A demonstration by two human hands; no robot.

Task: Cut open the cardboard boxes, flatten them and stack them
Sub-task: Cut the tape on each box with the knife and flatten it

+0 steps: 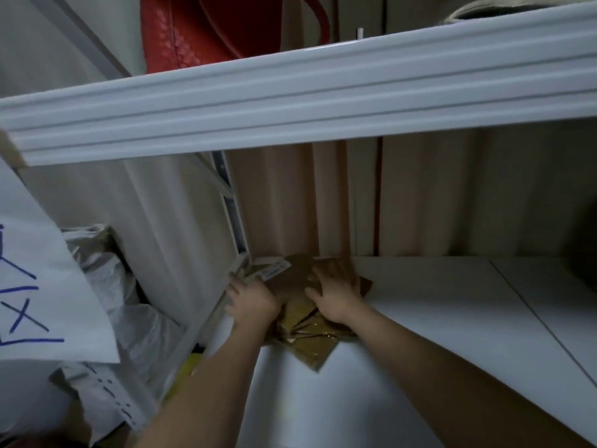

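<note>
Both hands were on a small pile of flat brown cardboard (292,279) at the back left corner of the white shelf (452,305). The left hand (250,300) lay on the left edge of the pile, near the shelf's side frame (234,221). Its fingers looked bent over the edge, but the picture was too blurry to tell if they gripped it. The right hand (336,294) lay flat on top, with its fingers spread and pressing down. A white label (273,270) showed on the top piece. Shiny tape caught the light on the piece (310,341) that stuck out at the front.

The step looked like stacking. The pieces seemed flat already, but they sat crooked, with corners poking out in different ways. To do it well, the right hand should press down while the left hand nudges the edges until they line up. Pushing the pile into the corner would help square it.

The top shelf (290,101) hung low above the arms, so there was little room to lift. Grey bags (106,286) and a paper with blue writing (38,286) sat to the left, outside the frame
</note>
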